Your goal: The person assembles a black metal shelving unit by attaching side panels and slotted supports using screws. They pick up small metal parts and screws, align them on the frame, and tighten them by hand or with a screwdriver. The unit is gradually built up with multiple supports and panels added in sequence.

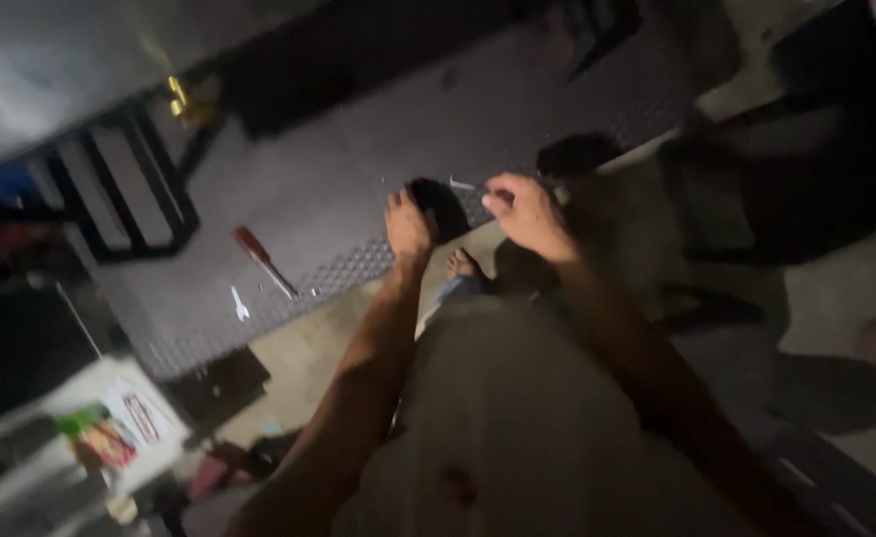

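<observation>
The scene is dim and blurred. My left hand (408, 225) reaches down to the edge of a dark patterned metal plate (338, 199), its fingers pressed on the surface beside a small dark object (445, 204). My right hand (525, 209) is curled around a thin silvery tool (466, 185) whose tip points left, just above the dark object. A red-handled screwdriver (261, 259) and a small pale wrench-like piece (240, 304) lie on the plate to the left of my hands. My foot (461, 267) shows below my hands.
A dark frame with pale panels (124, 184) lies at the far left of the plate. Colourful packets (109, 433) sit on a pale surface at lower left. Dark bulky shapes (806, 149) stand at right on the concrete floor (846, 288).
</observation>
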